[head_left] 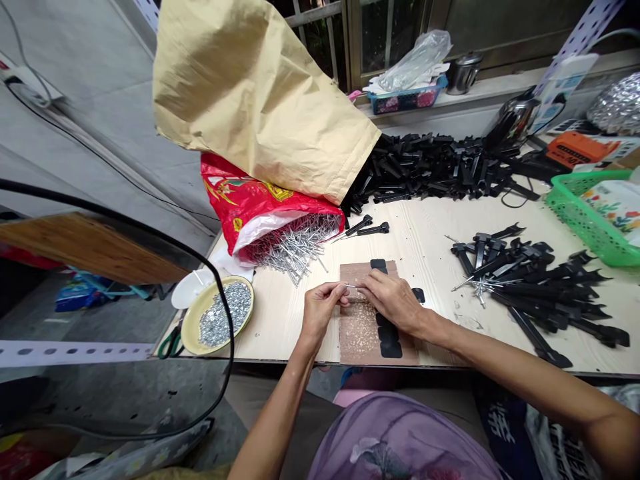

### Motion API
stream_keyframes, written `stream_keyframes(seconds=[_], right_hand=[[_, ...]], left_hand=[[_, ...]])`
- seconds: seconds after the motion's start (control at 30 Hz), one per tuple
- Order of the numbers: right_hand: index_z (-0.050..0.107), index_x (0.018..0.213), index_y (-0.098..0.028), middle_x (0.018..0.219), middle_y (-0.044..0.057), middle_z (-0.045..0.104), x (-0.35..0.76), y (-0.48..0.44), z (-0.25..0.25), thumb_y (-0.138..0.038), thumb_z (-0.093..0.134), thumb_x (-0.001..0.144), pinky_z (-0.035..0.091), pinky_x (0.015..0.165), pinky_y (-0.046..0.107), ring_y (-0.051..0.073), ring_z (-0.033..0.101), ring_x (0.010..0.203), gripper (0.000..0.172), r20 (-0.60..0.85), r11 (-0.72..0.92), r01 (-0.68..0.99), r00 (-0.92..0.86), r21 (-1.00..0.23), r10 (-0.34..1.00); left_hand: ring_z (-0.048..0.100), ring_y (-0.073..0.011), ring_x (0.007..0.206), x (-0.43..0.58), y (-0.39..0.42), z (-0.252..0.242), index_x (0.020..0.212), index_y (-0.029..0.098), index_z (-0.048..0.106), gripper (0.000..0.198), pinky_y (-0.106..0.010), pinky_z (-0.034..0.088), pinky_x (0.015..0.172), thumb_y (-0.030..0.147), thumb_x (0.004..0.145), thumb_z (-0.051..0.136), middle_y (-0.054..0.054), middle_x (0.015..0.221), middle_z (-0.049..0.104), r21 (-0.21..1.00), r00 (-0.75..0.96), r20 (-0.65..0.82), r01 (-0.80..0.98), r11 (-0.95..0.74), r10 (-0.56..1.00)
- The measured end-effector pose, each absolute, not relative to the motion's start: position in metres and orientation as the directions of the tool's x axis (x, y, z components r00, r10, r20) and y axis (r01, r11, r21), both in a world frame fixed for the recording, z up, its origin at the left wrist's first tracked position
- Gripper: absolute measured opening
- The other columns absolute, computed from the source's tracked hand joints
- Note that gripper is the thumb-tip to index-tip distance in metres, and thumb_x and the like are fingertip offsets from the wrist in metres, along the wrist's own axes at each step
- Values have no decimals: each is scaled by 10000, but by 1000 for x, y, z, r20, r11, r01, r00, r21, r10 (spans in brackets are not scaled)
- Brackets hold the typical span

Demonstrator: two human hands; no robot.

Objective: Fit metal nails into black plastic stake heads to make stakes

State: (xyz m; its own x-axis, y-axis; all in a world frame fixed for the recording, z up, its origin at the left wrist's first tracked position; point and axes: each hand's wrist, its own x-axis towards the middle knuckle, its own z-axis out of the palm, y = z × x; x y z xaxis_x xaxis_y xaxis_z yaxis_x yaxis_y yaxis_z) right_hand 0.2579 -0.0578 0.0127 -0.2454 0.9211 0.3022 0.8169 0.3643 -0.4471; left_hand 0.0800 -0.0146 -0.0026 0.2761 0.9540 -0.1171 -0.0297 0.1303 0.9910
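My left hand (321,308) and my right hand (391,298) meet over a brown board (361,328) at the table's front edge. Both pinch a thin metal pin (352,287) between their fingertips. The right hand also covers a black plastic piece (389,337) lying along the board. A red bag (250,200) spills several long metal pins (295,250) just behind the hands. A yellow dish (193,330) of small silver parts sits to the left.
A heap of black plastic parts (430,170) lies at the back under a big brown paper sack (255,93). Another pile of black pieces (540,283) is on the right. A green basket (575,210) stands far right. Green-handled scissors (171,343) lie by the dish.
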Motion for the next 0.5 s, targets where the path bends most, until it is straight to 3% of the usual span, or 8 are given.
stream_keyframes(seconds=[0.2, 0.27, 0.37, 0.5], right_hand=[[583, 958, -180, 850, 36, 590, 263, -57, 8, -267, 423, 939, 434, 693, 263, 150, 564, 788, 183, 237, 311, 742, -209, -593, 949], [588, 951, -179, 877, 41, 582, 273, -59, 10, -272, 425, 938, 435, 697, 259, 146, 561, 798, 189, 244, 329, 747, -227, -577, 943], [598, 956, -186, 918, 44, 578, 298, -60, 12, -289, 420, 942, 436, 697, 251, 139, 556, 813, 206, 271, 348, 770, -234, -534, 934], [619, 936, -177, 879, 51, 583, 334, -48, 8, -287, 407, 948, 430, 681, 265, 155, 531, 816, 240, 314, 345, 856, -231, -384, 921]], left_hand=[[556, -98, 528, 84, -17, -1, 800, 108, 708, 292, -225, 472, 558, 389, 730, 677, -13, 613, 630, 986, 319, -165, 38, 161, 933], [554, -92, 538, 88, -20, -2, 829, 109, 709, 312, -215, 470, 549, 405, 744, 658, -10, 631, 617, 983, 344, -180, 33, 180, 922], [539, -76, 525, 98, -25, -3, 1035, 140, 680, 400, -197, 458, 504, 434, 771, 620, 9, 672, 577, 980, 362, -194, 35, 195, 912], [453, -56, 421, 112, -27, -7, 1244, 171, 562, 531, -179, 385, 402, 460, 799, 572, 36, 621, 522, 978, 320, -189, 145, 149, 928]])
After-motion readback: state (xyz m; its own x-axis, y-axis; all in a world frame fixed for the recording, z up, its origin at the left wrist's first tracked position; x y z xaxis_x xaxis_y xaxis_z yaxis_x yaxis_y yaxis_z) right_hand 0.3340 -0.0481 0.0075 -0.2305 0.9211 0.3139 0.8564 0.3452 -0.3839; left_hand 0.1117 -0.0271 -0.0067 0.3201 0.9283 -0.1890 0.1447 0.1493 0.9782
